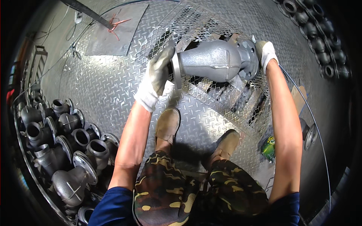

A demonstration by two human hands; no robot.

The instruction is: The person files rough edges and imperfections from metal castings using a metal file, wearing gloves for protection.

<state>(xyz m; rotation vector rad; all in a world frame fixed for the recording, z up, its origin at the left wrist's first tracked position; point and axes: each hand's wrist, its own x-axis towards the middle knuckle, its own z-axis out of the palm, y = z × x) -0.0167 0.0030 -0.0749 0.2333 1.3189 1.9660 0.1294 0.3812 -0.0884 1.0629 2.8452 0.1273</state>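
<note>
**Grey casting on its side over mesh grate, a hand at each end**

Casting (211, 60) is lying crosswise in front of the worker, above the mesh grate (201, 92). Fat body mid-length, flange at both ends. Can't tell from here if it's resting on the mesh or slightly lifted.

Left hand (156, 69), gloved: on the broad plain flange (176, 69), fingers up along the outer face, thumb lower down. It has the casting by that end.

Right hand (266, 52), gloved: at the bolt-hole flange (249, 60). Fingers mostly hidden, so can't tell how far they close.

Around it: tread-plate floor (113, 86) underfoot, tan shoes (167, 124) just on the near side of the grate. Strips of material visible under the mesh.

Worker's left: lots of dark castings (73, 137) packed together, open ends mostly up. Upper right: more castings in rows (320, 45), well apart from the work.

Green can (268, 148) beside the right forearm (283, 124); dark flanged part (310, 136) on the other side of that arm. Thin cable (311, 113) runs down past it. Upper left: grey mat (117, 32), red cords (117, 27), dark pole (90, 14).
</note>
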